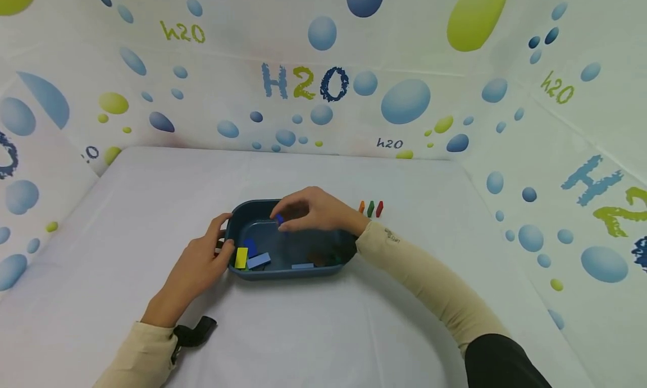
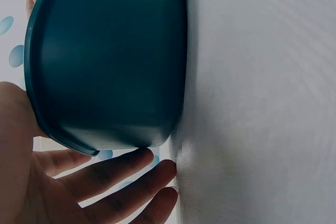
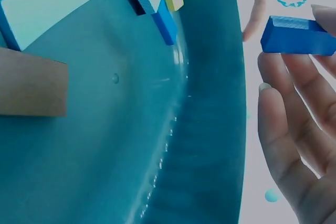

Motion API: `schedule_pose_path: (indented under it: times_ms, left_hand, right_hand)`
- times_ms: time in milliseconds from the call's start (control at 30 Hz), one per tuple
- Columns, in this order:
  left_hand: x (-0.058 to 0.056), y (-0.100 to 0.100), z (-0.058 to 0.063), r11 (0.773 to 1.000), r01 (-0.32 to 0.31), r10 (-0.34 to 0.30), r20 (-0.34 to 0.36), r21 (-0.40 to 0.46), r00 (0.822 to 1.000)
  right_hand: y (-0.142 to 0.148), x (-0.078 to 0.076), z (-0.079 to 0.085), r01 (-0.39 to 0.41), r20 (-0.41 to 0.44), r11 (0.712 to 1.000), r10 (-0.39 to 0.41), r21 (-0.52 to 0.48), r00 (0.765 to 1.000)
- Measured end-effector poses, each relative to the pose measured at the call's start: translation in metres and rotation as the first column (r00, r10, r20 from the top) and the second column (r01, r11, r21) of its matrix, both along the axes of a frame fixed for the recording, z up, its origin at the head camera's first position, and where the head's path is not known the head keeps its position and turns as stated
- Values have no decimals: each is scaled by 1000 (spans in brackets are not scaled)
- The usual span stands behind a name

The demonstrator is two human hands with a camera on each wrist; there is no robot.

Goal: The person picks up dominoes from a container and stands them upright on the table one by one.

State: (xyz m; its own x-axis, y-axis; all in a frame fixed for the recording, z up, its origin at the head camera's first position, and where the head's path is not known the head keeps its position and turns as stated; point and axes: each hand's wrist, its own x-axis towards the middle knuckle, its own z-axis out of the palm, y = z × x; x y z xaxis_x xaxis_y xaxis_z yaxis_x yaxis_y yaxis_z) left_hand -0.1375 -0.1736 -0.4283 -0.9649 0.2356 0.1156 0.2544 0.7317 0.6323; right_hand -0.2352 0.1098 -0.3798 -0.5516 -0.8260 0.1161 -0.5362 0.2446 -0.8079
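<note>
In the head view a dark blue-green plastic tub (image 1: 283, 275) stands on the white table. My left hand (image 1: 199, 264) holds its left end, thumb at the rim and fingers spread along the outer wall (image 2: 110, 66). My right hand (image 1: 315, 211) is over the tub, pinching a small blue block (image 3: 296, 36) between thumb and fingertips, above the rim. In the tub's left corner lie a yellow block (image 1: 241, 258), a light blue block (image 1: 259, 260) and a darker blue block (image 1: 250, 246). Another light blue block (image 1: 303, 266) lies near the front wall, beside a brown block (image 3: 34, 82).
Beyond my right wrist, an orange block (image 1: 361, 207), a green block (image 1: 371, 209) and a red block (image 1: 379, 209) stand in a row on the white table (image 1: 313, 332). A cloth backdrop (image 1: 227, 96) with printed drops rises behind and at both sides.
</note>
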Motion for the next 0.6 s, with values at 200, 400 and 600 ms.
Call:
schedule_pose_path:
  times_ms: [200,400,600]
  left_hand:
    - [0,-1,-2,1000,-2,2,-3,3,1000]
    - [0,0,-2,1000,-3,3,0,2,1000]
    - [-1,1,-1,1000,-6,6,-1,-5,1000]
  right_hand:
    - [9,4,1,39,-8,999,-39,-22,999]
    - [18,5,2,92,0,992,-93,-87,996]
    - [26,7,8,136,-24,986,-138,-95,990]
